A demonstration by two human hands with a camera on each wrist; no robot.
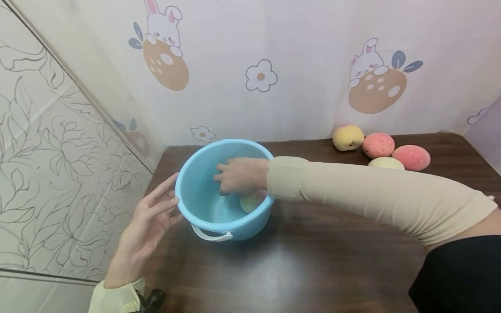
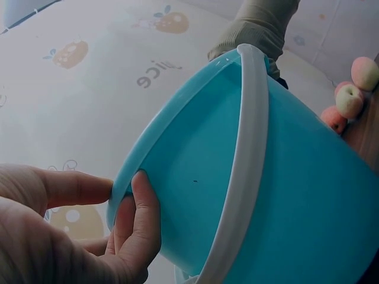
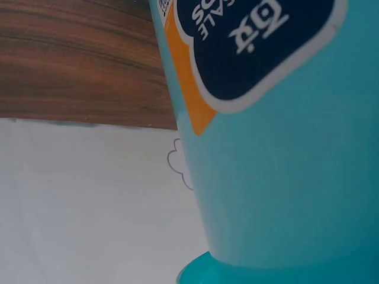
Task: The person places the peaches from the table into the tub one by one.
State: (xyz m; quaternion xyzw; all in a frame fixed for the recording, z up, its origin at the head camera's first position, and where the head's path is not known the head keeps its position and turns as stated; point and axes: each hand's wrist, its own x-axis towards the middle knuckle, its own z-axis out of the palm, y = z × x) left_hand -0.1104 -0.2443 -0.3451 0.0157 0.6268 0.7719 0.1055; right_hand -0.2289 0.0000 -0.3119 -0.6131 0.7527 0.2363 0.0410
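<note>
A light blue bucket [image 1: 250, 228] stands on the dark wooden table, its white handle [image 1: 211, 236] hanging down the near side. My left hand [image 1: 150, 213] pinches the bucket's left rim; in the left wrist view the rim [image 2: 127, 171] lies between thumb and fingers. Inside the bucket is my right hand [image 1: 242, 176], reaching over the right rim with its fingers loosely spread. Below it, a pale fruit with a pink blush [image 1: 250, 202], like a peach, lies in the bucket, partly covered by the hand. The right wrist view has only the bucket's labelled outer wall [image 3: 278, 189].
At the back right of the table [image 1: 332, 261] lie a yellow peach [image 1: 348, 138], two pink fruits, one of them here [image 1: 411, 158], and a pale green fruit [image 1: 385, 163] partly hidden by the right sleeve. A patterned wall [image 1: 305, 87] rises behind, and a flowered panel [image 1: 58, 174] borders the left.
</note>
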